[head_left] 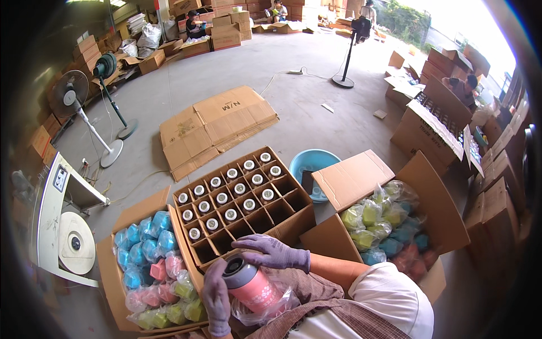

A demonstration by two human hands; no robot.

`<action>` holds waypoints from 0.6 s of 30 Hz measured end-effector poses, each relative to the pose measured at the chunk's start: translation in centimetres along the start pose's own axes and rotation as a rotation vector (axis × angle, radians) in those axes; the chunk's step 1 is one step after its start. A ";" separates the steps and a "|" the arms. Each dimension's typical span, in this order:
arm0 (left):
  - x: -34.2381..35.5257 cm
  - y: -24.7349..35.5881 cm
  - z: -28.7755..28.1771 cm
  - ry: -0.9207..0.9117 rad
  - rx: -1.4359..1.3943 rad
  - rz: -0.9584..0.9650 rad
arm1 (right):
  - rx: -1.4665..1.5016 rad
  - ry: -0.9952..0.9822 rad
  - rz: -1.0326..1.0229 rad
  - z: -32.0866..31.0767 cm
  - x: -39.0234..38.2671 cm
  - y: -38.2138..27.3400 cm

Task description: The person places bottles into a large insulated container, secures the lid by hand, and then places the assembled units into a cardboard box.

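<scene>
Hands: grey top is met by curved left hand, flatter right hand; grip unclear.
Pink cup: tilted, top up-left.

Grey floor of a warehouse. A flattened brown carton lies at its middle. Toward the floor's left edge stand a white pedestal fan and a dark green pedestal fan; nearer the near left corner, a white machine with a control panel. A light-blue basin sits right of the middle. Toward the far right corner stands a black pedestal fan, a white power strip left of its base. Stacked cartons line the far edge.
</scene>
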State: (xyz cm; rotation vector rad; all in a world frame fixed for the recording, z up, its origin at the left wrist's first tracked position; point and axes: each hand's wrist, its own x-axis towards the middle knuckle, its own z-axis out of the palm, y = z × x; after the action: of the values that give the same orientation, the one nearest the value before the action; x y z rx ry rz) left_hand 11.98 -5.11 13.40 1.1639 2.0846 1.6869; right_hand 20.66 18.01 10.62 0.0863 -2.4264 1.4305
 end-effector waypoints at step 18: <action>-0.6 -1.3 0.4 0.021 -0.170 -0.061 | -0.088 -0.012 -0.077 -0.3 -1.4 -2.3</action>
State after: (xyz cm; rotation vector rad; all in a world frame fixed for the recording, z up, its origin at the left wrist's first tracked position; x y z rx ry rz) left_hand 12.07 -5.20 11.96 1.0253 1.9238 1.8150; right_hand 22.51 16.99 12.32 0.1665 -2.4643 1.2918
